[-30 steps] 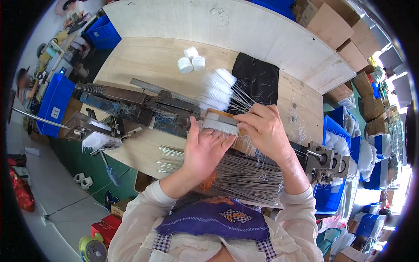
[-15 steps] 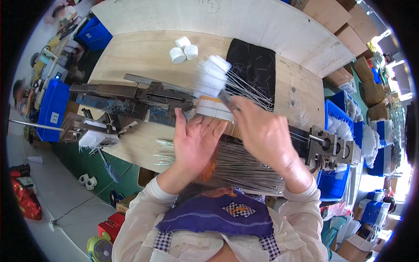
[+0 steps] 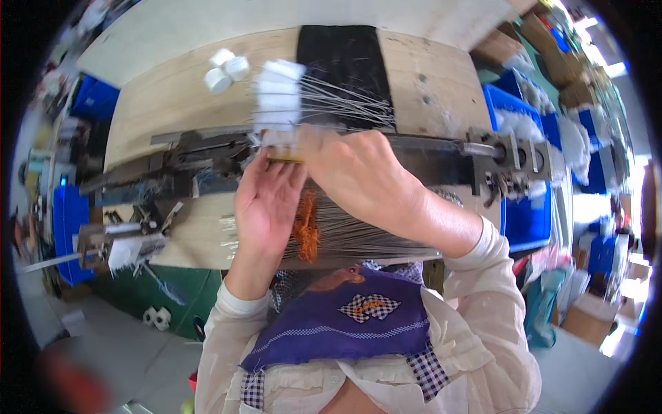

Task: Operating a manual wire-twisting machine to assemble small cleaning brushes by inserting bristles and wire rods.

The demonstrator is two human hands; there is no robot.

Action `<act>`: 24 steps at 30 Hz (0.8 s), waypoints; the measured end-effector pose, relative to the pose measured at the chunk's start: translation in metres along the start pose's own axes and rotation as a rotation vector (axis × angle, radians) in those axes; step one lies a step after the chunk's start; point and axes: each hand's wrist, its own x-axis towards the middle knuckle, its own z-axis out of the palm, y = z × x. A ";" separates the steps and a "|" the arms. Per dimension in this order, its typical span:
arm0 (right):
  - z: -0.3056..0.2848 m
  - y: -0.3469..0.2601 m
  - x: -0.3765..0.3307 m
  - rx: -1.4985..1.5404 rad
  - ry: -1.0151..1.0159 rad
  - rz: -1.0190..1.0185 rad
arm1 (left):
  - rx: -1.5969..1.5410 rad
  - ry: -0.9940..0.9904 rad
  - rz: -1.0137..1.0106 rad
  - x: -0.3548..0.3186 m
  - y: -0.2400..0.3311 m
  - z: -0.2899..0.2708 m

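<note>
The right hand (image 3: 362,179) lies across much of the work, so what its fingers close on is hidden; I cannot tell whether they grip anything. The left hand (image 3: 265,203) stands beside it, palm up toward the far side, its fingertips pinching a small flat yellowish strip (image 3: 283,157) at the near edge of a blurred stack of white tufts (image 3: 278,100). From that stack a fan of thin metal wires (image 3: 345,103) runs to the right over a black cloth (image 3: 341,58), long axis left to right. A second, bigger bundle of wires (image 3: 372,238) lies on the near edge of the wooden table (image 3: 165,103), also left to right, partly under both wrists, with an orange tangle (image 3: 307,231) on it. A long dark metal machine (image 3: 172,169) crosses the table behind the hands; its left end blurs out. Three small white blocks (image 3: 226,69) sit far left.
</note>
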 end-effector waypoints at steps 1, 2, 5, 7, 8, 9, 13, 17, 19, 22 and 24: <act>0.001 0.003 -0.004 0.086 -0.019 0.041 | 0.029 0.011 0.030 0.002 -0.004 -0.006; 0.002 0.007 -0.015 0.076 -0.018 0.074 | 0.057 0.020 0.062 0.003 -0.009 -0.011; 0.009 0.020 -0.060 0.377 0.018 0.192 | 0.037 -0.014 0.041 0.009 -0.035 -0.024; 0.022 0.032 -0.097 0.406 -0.225 0.204 | 0.027 0.003 -0.034 0.009 -0.049 -0.028; 0.034 0.038 -0.112 0.410 -0.229 0.194 | 0.025 0.010 -0.026 0.002 -0.051 -0.024; 0.043 0.043 -0.126 0.366 -0.296 0.209 | 0.068 0.086 -0.078 -0.008 -0.052 -0.014; 0.057 0.053 -0.140 0.385 -0.322 0.184 | 0.120 -0.001 -0.361 -0.058 -0.019 0.017; 0.061 0.060 -0.142 0.515 -0.305 0.210 | 0.979 0.223 -0.096 -0.104 0.017 -0.040; 0.059 0.062 -0.144 0.547 -0.264 0.182 | 1.709 0.568 0.332 -0.111 0.052 -0.087; 0.055 0.061 -0.146 0.623 -0.164 0.176 | 2.745 1.152 1.032 -0.157 0.121 -0.170; 0.044 0.063 -0.147 0.574 -0.142 0.215 | 2.222 1.653 0.551 -0.206 0.157 -0.221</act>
